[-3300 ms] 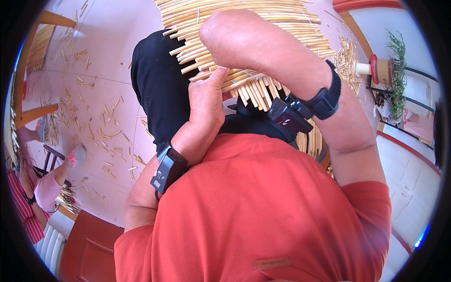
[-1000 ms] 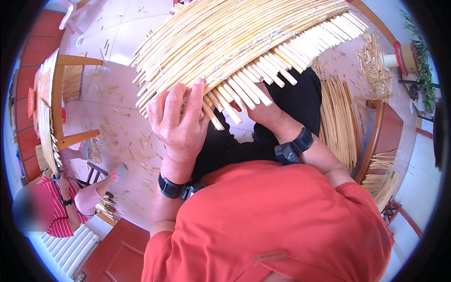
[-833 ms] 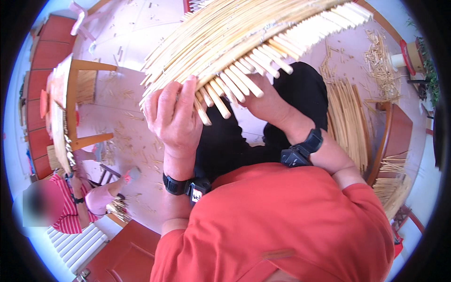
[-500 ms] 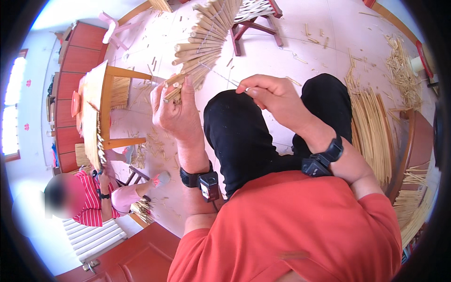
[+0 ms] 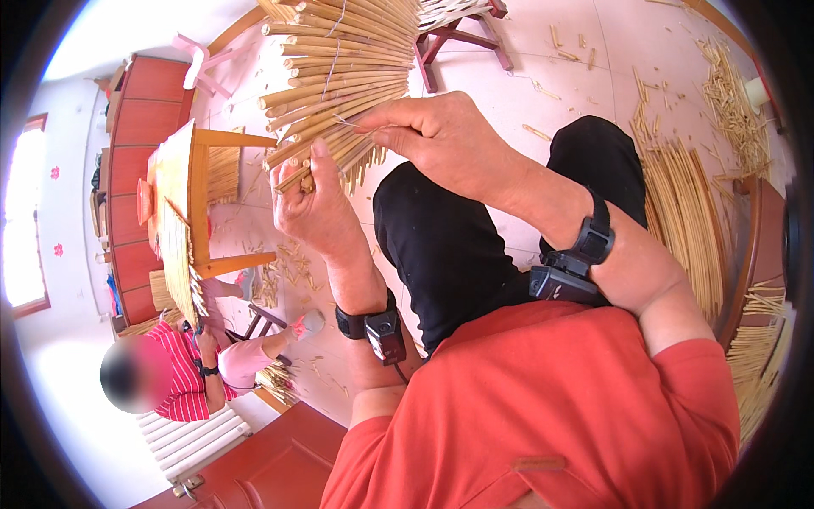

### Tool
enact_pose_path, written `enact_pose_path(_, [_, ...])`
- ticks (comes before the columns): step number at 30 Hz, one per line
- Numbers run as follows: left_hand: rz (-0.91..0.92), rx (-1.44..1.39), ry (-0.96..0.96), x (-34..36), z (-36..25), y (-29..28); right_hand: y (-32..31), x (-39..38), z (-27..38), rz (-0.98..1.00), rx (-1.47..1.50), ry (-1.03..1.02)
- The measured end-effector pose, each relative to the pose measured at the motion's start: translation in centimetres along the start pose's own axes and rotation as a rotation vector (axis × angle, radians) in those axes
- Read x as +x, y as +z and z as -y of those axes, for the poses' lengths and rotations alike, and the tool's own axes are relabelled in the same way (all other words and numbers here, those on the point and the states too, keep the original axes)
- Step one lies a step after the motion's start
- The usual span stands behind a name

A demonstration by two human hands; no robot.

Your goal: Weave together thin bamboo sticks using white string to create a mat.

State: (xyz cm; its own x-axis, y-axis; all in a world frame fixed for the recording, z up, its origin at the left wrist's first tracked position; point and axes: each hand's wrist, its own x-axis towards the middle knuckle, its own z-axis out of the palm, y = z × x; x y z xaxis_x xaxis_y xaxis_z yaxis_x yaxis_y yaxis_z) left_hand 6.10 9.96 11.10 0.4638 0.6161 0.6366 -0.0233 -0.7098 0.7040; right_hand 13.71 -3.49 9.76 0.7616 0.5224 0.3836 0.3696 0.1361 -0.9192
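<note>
A mat of pale straw-coloured stalks (image 5: 356,64), tied side by side with thin thread, fans out above my lap. My left hand (image 5: 318,212) is closed around the stalks at its near end, thumb pointing up along them. Close against the stalks, my right hand (image 5: 454,140) pinches a thin pale thread (image 5: 343,121) between thumb and forefinger. Whether a needle is also in those fingers cannot be made out. The far end of the mat runs out past the top of the view.
Long stalks (image 5: 685,220) lie bundled right of my knees, with loose scraps (image 5: 733,127) beyond. A dark-framed stool (image 5: 462,51) stands ahead. To the left, a person in a striped shirt (image 5: 182,373) works at a wooden table (image 5: 199,195) holding another mat.
My right hand has moved left and up to the stalks, and the thread stretched between them has gone slack. The mat has swung left and spread broader to view; my left hand keeps its hold.
</note>
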Motion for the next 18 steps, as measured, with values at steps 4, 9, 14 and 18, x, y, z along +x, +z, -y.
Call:
enact_pose_path(4, [-0.003, 0.039, -0.015, -0.2, 0.5, 0.1, 0.1, 0.0, 0.0, 0.006, -0.037, -0.028])
enact_pose_path(9, [0.032, 0.046, -0.058, -0.3, 0.5, 0.3, 0.2, 0.1, -1.3, 0.035, -0.061, -0.040])
enact_pose_path(14, [0.056, 0.091, -0.048, -0.3, 0.4, 0.2, 0.2, 0.2, -1.2, 0.045, -0.079, -0.068])
enact_pose_path(18, [0.064, 0.132, -0.021, -0.5, 0.6, 0.2, 0.4, 0.3, -1.5, 0.027, -0.076, -0.099])
